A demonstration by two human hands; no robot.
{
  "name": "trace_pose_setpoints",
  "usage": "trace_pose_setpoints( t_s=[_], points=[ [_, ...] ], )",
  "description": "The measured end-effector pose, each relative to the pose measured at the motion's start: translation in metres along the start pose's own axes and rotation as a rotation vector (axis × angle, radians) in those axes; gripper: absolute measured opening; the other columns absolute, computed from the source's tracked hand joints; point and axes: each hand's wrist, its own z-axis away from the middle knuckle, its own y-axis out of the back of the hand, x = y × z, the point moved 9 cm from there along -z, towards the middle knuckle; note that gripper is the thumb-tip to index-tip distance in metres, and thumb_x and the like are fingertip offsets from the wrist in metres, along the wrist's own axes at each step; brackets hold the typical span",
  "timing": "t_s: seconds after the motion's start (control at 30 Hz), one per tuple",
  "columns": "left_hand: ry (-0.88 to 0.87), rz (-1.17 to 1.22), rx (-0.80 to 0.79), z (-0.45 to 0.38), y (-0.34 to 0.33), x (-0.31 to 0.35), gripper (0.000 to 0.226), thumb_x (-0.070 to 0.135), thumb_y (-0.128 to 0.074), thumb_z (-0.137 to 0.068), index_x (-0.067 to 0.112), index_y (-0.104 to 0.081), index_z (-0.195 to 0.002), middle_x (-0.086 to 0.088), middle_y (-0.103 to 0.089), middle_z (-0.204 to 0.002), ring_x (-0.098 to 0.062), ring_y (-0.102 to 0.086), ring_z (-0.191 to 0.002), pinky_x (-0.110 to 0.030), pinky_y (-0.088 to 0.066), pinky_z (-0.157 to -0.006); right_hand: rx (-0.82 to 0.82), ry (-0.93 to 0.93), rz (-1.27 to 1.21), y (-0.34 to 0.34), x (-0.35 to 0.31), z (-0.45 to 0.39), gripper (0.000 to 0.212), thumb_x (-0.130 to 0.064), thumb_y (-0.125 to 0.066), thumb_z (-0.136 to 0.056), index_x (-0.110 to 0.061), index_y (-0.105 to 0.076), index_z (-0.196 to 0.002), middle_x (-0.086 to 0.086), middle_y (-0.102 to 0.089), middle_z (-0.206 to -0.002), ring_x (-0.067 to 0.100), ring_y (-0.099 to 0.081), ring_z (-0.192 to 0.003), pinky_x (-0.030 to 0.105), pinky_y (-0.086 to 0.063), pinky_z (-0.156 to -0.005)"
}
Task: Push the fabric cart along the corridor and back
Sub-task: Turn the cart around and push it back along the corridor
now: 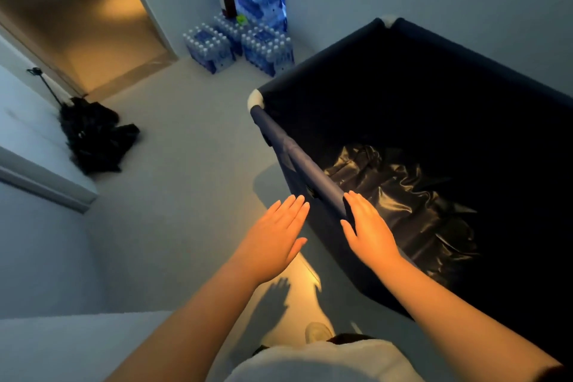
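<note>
A dark blue fabric cart (297, 158) with white corner pieces fills the right side of the head view, a crumpled black plastic bag (403, 201) lying in its bottom. My right hand (369, 229) is flat over the cart's near top rail, fingers extended, thumb beside the rail, not wrapped around it. My left hand (276, 236) hovers flat and open just left of the rail, apart from the cart.
Stacked packs of water bottles (248, 40) stand against the far wall ahead. A black folded umbrella (93, 133) lies on the floor at left by a white ledge. An open doorway (93, 25) lies at upper left. Pale floor stretches between cart and umbrella.
</note>
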Motion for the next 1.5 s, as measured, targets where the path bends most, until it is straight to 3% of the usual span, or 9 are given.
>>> trace_pose_setpoints(
  t_s=[0.3, 0.47, 0.63, 0.7, 0.77, 0.87, 1.0, 1.27, 1.5],
  points=[
    [-0.477, -0.048, -0.004, -0.114, -0.026, -0.030, 0.061, 0.037, -0.030, -0.100, 0.008, -0.004, -0.147, -0.010, -0.006, -0.157, -0.022, -0.001, -0.143, -0.035, 0.001, -0.114, 0.149, -0.273, 0.137, -0.002, 0.025, 0.006, 0.061, -0.030, -0.059, -0.090, -0.012, -0.033, -0.143, 0.006, -0.036, -0.148, 0.019, -0.024, -0.139, 0.034, -0.019, -0.113],
    [-0.809, -0.027, -0.054, -0.151, -0.044, -0.004, 0.060, 0.036, -0.031, -0.100, 0.010, -0.005, -0.148, -0.008, -0.007, -0.157, -0.021, -0.003, -0.143, -0.034, -0.001, -0.114, 0.255, -0.574, 0.197, 0.010, 0.040, 0.051, 0.060, -0.031, -0.056, -0.092, -0.011, -0.032, -0.143, 0.005, -0.030, -0.151, 0.019, -0.017, -0.141, 0.035, -0.016, -0.114],
    [-0.996, 0.002, -0.181, -0.161, -0.068, 0.017, 0.063, 0.043, -0.032, -0.099, 0.013, -0.007, -0.148, -0.005, -0.009, -0.157, -0.018, -0.003, -0.143, -0.031, 0.000, -0.114, 0.204, -0.895, 0.346, 0.021, 0.058, 0.123, 0.058, -0.031, -0.057, -0.091, -0.010, -0.036, -0.141, 0.011, -0.034, -0.149, 0.030, -0.024, -0.139, 0.044, -0.022, -0.111],
    [-1.051, 0.028, -0.186, -0.165, -0.076, 0.019, 0.060, 0.039, -0.039, -0.098, 0.013, -0.016, -0.147, -0.006, -0.023, -0.154, -0.019, -0.018, -0.141, -0.033, -0.007, -0.115, 0.194, -0.970, 0.360, 0.024, 0.064, 0.141, 0.056, -0.028, -0.060, -0.090, -0.010, -0.039, -0.139, 0.013, -0.039, -0.146, 0.033, -0.027, -0.138, 0.046, -0.022, -0.111],
    [-1.100, 0.101, -0.112, -0.169, -0.071, 0.020, 0.054, 0.033, -0.055, -0.092, 0.012, -0.037, -0.139, -0.006, -0.049, -0.139, -0.020, -0.044, -0.127, -0.035, -0.024, -0.111, 0.193, -0.973, 0.368, 0.027, 0.066, 0.143, 0.055, -0.022, -0.063, -0.088, -0.009, -0.042, -0.137, 0.014, -0.044, -0.142, 0.034, -0.030, -0.136, 0.046, -0.021, -0.111],
    [-1.126, 0.152, -0.041, -0.170, -0.067, 0.019, 0.051, 0.031, -0.069, -0.082, 0.013, -0.051, -0.126, -0.002, -0.064, -0.119, -0.016, -0.059, -0.109, -0.036, -0.039, -0.101, 0.183, -0.971, 0.369, 0.026, 0.066, 0.140, 0.053, -0.021, -0.059, -0.091, -0.011, -0.040, -0.139, 0.011, -0.040, -0.145, 0.032, -0.024, -0.139, 0.045, -0.015, -0.112],
    [-1.120, 0.162, -0.031, -0.177, -0.067, 0.011, 0.049, 0.032, -0.064, -0.086, 0.015, -0.049, -0.129, 0.001, -0.062, -0.120, -0.015, -0.057, -0.110, -0.035, -0.039, -0.102, 0.198, -0.971, 0.365, 0.024, 0.061, 0.134, 0.051, -0.021, -0.058, -0.091, -0.012, -0.040, -0.139, 0.010, -0.039, -0.146, 0.029, -0.022, -0.140, 0.043, -0.012, -0.113],
    [-1.068, 0.126, 0.062, -0.207, -0.056, -0.022, 0.048, 0.028, -0.071, -0.081, 0.014, -0.054, -0.124, 0.000, -0.065, -0.113, -0.017, -0.061, -0.101, -0.037, -0.045, -0.097, 0.269, -0.941, 0.383, 0.016, 0.052, 0.092, 0.047, -0.016, -0.067, -0.084, -0.008, -0.053, -0.128, 0.014, -0.054, -0.133, 0.035, -0.040, -0.130, 0.051, -0.028, -0.108],
    [-0.869, 0.149, 0.107, -0.248, -0.040, -0.059, 0.043, 0.020, -0.072, -0.080, 0.009, -0.058, -0.119, -0.007, -0.065, -0.106, -0.026, -0.061, -0.094, -0.039, -0.047, -0.091, 0.254, -1.000, 0.405, 0.007, 0.049, 0.038, 0.054, -0.011, -0.080, -0.069, -0.006, -0.060, -0.118, 0.020, -0.058, -0.125, 0.042, -0.048, -0.122, 0.059, -0.039, -0.096]
  ],
)
